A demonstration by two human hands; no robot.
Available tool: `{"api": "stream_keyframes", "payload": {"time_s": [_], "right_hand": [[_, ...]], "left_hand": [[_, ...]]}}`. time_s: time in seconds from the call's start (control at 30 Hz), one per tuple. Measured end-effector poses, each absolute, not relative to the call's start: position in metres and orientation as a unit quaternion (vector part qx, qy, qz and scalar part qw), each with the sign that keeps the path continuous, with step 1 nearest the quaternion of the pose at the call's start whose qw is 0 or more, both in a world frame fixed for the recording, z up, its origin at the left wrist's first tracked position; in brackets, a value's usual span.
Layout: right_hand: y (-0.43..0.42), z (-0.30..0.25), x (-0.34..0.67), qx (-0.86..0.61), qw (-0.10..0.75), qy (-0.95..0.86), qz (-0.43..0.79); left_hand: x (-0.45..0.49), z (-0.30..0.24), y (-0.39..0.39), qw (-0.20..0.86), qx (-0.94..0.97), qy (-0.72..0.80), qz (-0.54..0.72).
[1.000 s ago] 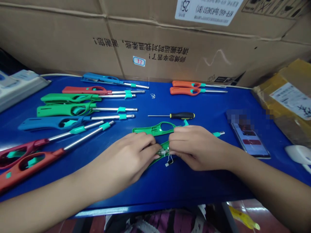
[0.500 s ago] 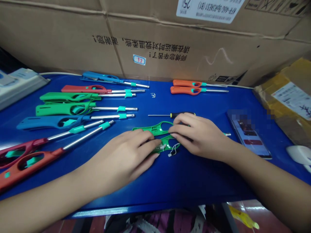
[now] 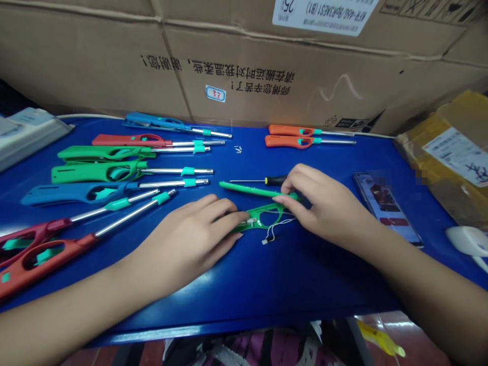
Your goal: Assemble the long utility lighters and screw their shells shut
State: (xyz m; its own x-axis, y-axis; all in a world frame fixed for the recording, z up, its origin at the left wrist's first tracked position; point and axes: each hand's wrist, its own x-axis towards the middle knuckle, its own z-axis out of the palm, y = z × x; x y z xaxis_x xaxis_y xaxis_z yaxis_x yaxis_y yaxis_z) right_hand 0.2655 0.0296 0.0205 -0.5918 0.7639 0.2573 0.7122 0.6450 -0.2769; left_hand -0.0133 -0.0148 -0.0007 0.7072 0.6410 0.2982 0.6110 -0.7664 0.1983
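Observation:
My right hand (image 3: pixel 317 201) pinches the right end of a green lighter shell half (image 3: pixel 249 189), which is tilted up on its edge. In front of it lies the other green shell half (image 3: pixel 256 211), with a finger ring and a pale inner part in its body. My left hand (image 3: pixel 200 231) is closed around this half's left end; the fingers cover that end. A white wire (image 3: pixel 271 231) with a small dark tip hangs out beside the ring. Just behind the raised half is a screwdriver (image 3: pixel 247 181), its black handle partly behind my right hand.
Several long-necked lighters (image 3: pixel 99 171) in green, blue and red lie at left. Two orange lighters (image 3: pixel 290 142) rest at the back right, near a large cardboard box (image 3: pixel 229 61). Tiny pale pieces (image 3: pixel 238 149) lie mid-table. A phone (image 3: pixel 392 213) and white mouse (image 3: pixel 467 240) sit at right.
The right hand has lifted the upper green shell half off the table and turned it on edge, away from the lower half. My left hand stays on the lower half.

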Motion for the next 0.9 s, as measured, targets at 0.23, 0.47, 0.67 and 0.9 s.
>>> {"api": "stream_keyframes", "payload": {"time_s": [0.23,0.47,0.67,0.9], "right_hand": [[0.021,0.046,0.274,-0.287,0.213,-0.917,0.179],[0.005,0.048,0.272,-0.229,0.02,-0.959,0.166],[0.004,0.05,0.271,-0.244,-0.055,-0.946,0.206],[0.011,0.045,0.276,-0.323,0.001,-0.945,0.048]], "left_hand": [[-0.021,-0.006,0.004,0.103,0.893,0.379,0.219],[-0.019,-0.006,0.011,0.128,0.878,0.377,0.268],[-0.018,-0.003,0.01,0.114,0.895,0.329,0.279],[-0.019,0.008,-0.001,0.017,0.933,0.263,0.247]]}}
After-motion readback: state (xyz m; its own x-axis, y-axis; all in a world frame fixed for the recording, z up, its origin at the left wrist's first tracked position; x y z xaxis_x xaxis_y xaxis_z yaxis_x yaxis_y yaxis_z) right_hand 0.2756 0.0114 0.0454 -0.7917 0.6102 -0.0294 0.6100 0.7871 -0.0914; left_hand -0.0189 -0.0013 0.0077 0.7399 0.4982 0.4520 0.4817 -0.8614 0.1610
